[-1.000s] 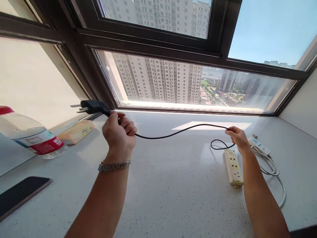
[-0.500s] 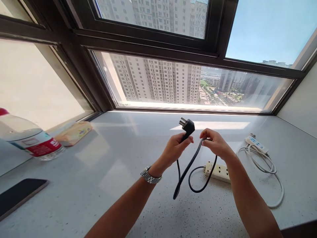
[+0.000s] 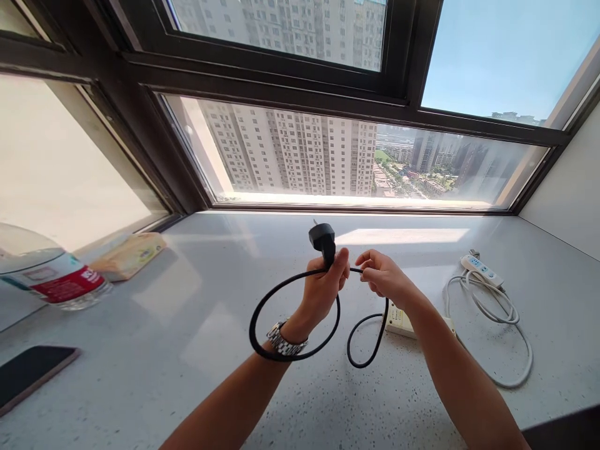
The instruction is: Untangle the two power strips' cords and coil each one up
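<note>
My left hand (image 3: 321, 290) is closed around the neck of a black power plug (image 3: 322, 237), whose head points up toward the window. A loop of the black cord (image 3: 252, 325) hangs from this hand, around the wrist with the metal watch (image 3: 285, 342). Just to the right, my right hand (image 3: 382, 275) pinches the same cord between thumb and fingers. From there the cord drops in a second loop to a cream power strip (image 3: 398, 322) lying on the counter. My right forearm hides part of that strip.
On the right lies a white power strip (image 3: 482, 270) with its coiled white cable (image 3: 506, 319). To the left are a water bottle (image 3: 70, 281), a soft tissue pack (image 3: 131, 255) and a phone (image 3: 35, 375). A window (image 3: 290, 153) runs along the back of the speckled counter (image 3: 197, 400).
My left hand has turned, swinging the plug left and its prongs away from me. The cord between my hands now forms a round loop at my left hand. My right hand has shifted slightly left.
</note>
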Available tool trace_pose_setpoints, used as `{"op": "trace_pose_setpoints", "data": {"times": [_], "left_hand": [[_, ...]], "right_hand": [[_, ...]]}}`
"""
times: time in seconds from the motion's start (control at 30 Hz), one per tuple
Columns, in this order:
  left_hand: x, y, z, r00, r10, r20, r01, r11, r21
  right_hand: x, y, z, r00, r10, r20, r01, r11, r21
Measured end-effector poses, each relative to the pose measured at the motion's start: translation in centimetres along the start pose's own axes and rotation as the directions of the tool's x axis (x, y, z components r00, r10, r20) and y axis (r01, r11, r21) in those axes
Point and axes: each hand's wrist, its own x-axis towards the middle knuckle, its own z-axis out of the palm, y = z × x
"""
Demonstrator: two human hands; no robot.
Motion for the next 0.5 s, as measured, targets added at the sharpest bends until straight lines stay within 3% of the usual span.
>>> {"op": "trace_pose_setpoints", "data": {"times": [0.13,0.23,0.33,0.5], "left_hand": [[1.1,3.4,-1.5,0.955,0.238,-0.177,-0.252,0.966,-0.060],[1.9,6.8,-3.6,0.868,0.384,-0.314,-0.421,0.905,-0.059],[2.4,9.2,-5.5,0.761,0.444,-0.473,-0.509,0.860,-0.013],[2.6,10.3,-6.3,0.642,0.534,-0.550,-0.600,0.797,0.072]], "right_hand": [[-0.5,-0.6,-1.4,0.958,0.076,0.277,-0.124,0.979,0.160],[-0.6,-0.4,-2.9,0.966,0.071,0.248,-0.098,0.990,0.100],[-0.4,-0.1,-4.0,0.983,0.048,0.179,-0.046,0.999,-0.018],[-0.3,0.1,-4.7,0.983,0.043,0.177,-0.026,0.995,-0.098]]}}
